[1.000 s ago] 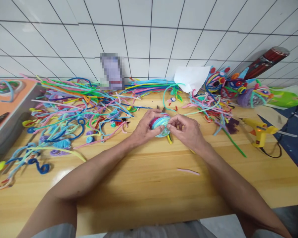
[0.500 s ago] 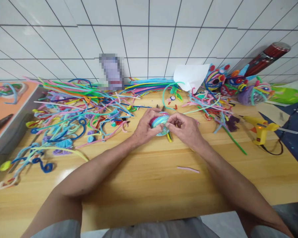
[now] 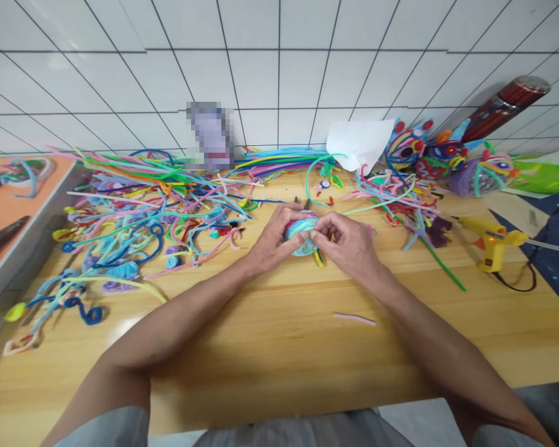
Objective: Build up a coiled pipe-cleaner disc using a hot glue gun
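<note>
Stem-wrapped ball (image 3: 302, 222), coiled in light blue, green and magenta fuzzy strands, was held between both hands near the middle of the bench (image 3: 261, 360). The left hand (image 3: 277, 233) gripped it from the left, its fingers over the far side and its thumb pressed across the near face. The right hand (image 3: 347, 242) had thumb and index finger drawn together against the ball's right side; whether a strand was pinched between them could not be told. A yellow piece (image 3: 319, 259) showed just below the ball, and dark tips (image 3: 307, 203) poked out just beyond it.

A short pink strip (image 3: 354, 319) lay on the bench, nearer the person than the hands. To the left spread a tangle of fuzzy stems (image 3: 122, 269), with a straighter bundle (image 3: 284, 160) along the tiled wall (image 3: 251, 68). Near the bundle a pixelated rectangle (image 3: 210, 133) leaned upright, its detail hidden. To the right were a white sheet (image 3: 361, 143), several colourful stem figures (image 3: 403, 152) and a tilted red cylinder (image 3: 507, 107). A yellow glue gun (image 3: 496, 248), its small orange light glowing, rested well apart from the right hand, a pale stick (image 3: 547, 245) jutting from its back.
</note>
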Demonstrator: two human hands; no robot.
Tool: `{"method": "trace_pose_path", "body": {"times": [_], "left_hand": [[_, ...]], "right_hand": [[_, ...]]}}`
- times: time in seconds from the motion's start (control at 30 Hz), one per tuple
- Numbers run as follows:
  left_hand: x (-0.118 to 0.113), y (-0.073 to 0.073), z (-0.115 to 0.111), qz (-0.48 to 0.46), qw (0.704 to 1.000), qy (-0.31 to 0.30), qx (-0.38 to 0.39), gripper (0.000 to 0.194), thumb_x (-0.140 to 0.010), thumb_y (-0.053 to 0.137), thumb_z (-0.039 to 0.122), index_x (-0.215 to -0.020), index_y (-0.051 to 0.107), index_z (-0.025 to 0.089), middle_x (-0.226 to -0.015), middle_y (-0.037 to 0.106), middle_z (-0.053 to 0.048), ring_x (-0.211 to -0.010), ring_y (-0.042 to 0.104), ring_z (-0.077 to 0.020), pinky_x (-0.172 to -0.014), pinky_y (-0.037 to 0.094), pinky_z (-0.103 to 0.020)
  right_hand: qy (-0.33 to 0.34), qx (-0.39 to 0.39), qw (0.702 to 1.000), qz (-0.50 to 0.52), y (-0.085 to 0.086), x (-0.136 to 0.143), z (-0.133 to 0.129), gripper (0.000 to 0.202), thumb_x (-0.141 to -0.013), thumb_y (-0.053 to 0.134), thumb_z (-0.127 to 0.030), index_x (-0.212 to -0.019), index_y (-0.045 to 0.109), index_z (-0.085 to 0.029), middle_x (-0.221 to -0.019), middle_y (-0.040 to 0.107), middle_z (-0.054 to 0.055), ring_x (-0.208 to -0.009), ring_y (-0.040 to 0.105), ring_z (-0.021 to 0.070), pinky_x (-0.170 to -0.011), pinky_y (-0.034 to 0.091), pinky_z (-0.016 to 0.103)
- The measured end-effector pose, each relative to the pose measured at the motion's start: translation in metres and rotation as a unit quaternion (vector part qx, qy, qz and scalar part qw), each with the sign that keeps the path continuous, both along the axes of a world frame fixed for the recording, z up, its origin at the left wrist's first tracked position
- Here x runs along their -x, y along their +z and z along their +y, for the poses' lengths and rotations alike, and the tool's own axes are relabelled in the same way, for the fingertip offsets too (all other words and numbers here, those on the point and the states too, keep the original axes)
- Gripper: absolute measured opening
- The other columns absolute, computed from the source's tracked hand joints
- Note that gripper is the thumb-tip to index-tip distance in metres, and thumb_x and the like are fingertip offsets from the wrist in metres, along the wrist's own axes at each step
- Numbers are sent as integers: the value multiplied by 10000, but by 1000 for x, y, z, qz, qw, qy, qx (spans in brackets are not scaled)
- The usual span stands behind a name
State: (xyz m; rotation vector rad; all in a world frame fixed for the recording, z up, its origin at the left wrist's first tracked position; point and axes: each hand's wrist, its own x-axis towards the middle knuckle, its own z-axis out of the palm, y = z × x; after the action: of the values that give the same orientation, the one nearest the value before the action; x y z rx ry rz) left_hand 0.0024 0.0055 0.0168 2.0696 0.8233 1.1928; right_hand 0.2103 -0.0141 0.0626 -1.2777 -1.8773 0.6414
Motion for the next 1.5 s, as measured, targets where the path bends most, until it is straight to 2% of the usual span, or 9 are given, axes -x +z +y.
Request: {"method": "trace_pose_path", "body": {"times": [0.3,0.47,0.63,0.87,1.1,1.2,1.3,1.4,1.5], "left_hand": [[0,-1,3,-3,1000,4,12,421,-1061,618,563,-1326,635,236,-1419,631,-137,-1397,591,-277,-1207,484,-493],[-2,-4,5,-16,1000,22,-13,368,-1050,652,509,-1289,649,229,-1355,669,-129,-1311,647,-267,-1141,525,-469],[-4,-7,5,-18,999,40,-25,322,-1033,678,440,-1281,656,236,-1339,685,-120,-1250,676,-253,-1095,543,-434],[-4,-12,9,-30,998,38,-45,314,-1008,714,385,-1279,660,235,-1326,695,-115,-1261,673,-251,-1097,545,-430],[-4,-9,9,-29,999,34,-27,328,-996,720,399,-1271,660,231,-1331,700,-122,-1295,662,-266,-1134,525,-454],[-3,-8,8,-52,997,50,14,345,-976,737,437,-1232,654,222,-1317,702,-120,-1257,673,-265,-1111,535,-444],[-3,-5,8,-129,984,82,94,372,-980,720,496,-1215,616,228,-1294,697,-100,-1212,680,-243,-1063,555,-400],[-4,-1,5,-183,965,98,158,386,-1001,680,527,-1242,577,243,-1273,693,-72,-1160,677,-216,-1043,558,-374],[-6,2,1,-186,962,91,178,396,-1019,642,524,-1298,579,250,-1332,669,-76,-1231,643,-228,-1113,526,-391]], "right_hand": [[14,46,997,64,-5,-1,2,103,-863,706,-298,-805,648,-235,-687,651,-35,-610,552,123,-594,433,270],[36,120,984,130,-3,-7,7,225,-878,730,-434,-848,691,-214,-726,661,-25,-656,564,128,-614,435,267],[-14,106,976,187,2,-12,8,241,-906,717,-438,-816,679,-218,-685,596,-38,-621,498,116,-584,379,268],[40,128,971,197,-19,-10,16,311,-790,843,-478,-826,672,-221,-701,649,-35,-628,558,127,-590,440,271],[41,137,968,207,-26,-15,20,340,-823,828,-525,-852,671,-224,-713,650,-36,-640,564,131,-616,472,284],[-7,59,984,168,-27,-15,13,291,-914,742,-512,-970,686,-232,-856,718,3,-751,642,170,-711,537,334],[-8,-84,992,94,-30,-9,2,393,-930,743,-485,-1230,651,-248,-1228,737,93,-1114,701,274,-929,593,452],[27,-195,980,18,-35,0,-6,678,-904,798,-485,-1478,514,-263,-1499,605,168,-1417,582,363,-1125,543,592],[37,-232,972,-23,-40,8,-9,882,-887,833,-463,-1614,369,-277,-1619,496,196,-1533,485,394,-1222,469,668]]}}
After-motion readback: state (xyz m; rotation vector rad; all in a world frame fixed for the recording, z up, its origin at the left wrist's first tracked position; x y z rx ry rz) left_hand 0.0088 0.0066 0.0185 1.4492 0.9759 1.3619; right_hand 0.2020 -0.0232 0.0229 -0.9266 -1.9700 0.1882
